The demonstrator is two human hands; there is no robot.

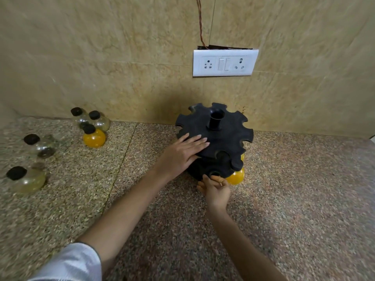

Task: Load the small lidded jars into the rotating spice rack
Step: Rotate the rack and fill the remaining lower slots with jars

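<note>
The black two-tier rotating spice rack (221,136) stands on the counter near the wall. My left hand (182,153) rests flat, fingers straight, on the left of its top tier. My right hand (216,189) is at the front of the lower tier, fingers curled round a small jar (218,179) with orange contents; the hand hides most of it. A yellow-filled jar (236,177) sits in the lower tier just to the right. Several black-lidded jars stand loose at the left: a yellow one (94,138), clear ones (99,121) behind it, and more (27,180) near the left edge.
The speckled granite counter (294,199) meets a beige tiled wall close behind the rack. A white socket plate (224,62) with a hanging wire is on the wall above. A seam in the counter (121,161) runs between the jars and the rack.
</note>
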